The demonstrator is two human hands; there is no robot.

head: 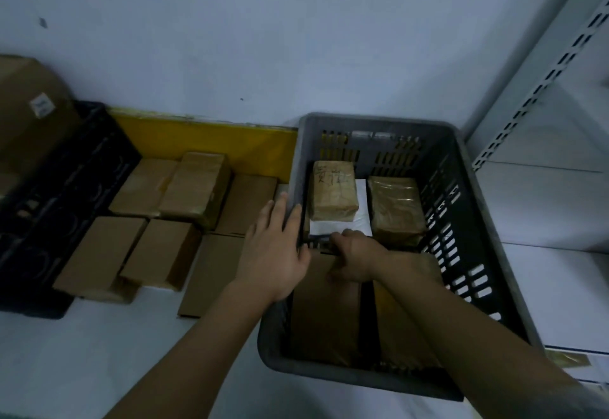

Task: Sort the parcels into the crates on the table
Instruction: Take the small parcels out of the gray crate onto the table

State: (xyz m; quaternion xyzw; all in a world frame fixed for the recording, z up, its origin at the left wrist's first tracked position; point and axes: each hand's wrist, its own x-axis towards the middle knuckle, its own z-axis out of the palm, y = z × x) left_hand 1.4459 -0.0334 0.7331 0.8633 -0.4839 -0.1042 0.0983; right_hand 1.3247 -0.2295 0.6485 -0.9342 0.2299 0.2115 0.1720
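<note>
Both forearms reach in: left hand (275, 247) flat, steadying grey crate (468, 168); right hand (354, 259) curled on brown parcel (324, 306); seat it flush

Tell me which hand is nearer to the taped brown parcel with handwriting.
Right. The right hand is inside the grey crate, just before the taped brown parcel; the left hand rests on the crate's left rim.

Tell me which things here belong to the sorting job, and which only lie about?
Belong:
grey plastic crate
black plastic crate
brown cardboard parcels on the table
taped brown parcels inside the grey crate
left hand
right hand

Lying about:
white metal shelving
yellow board by the wall
</note>
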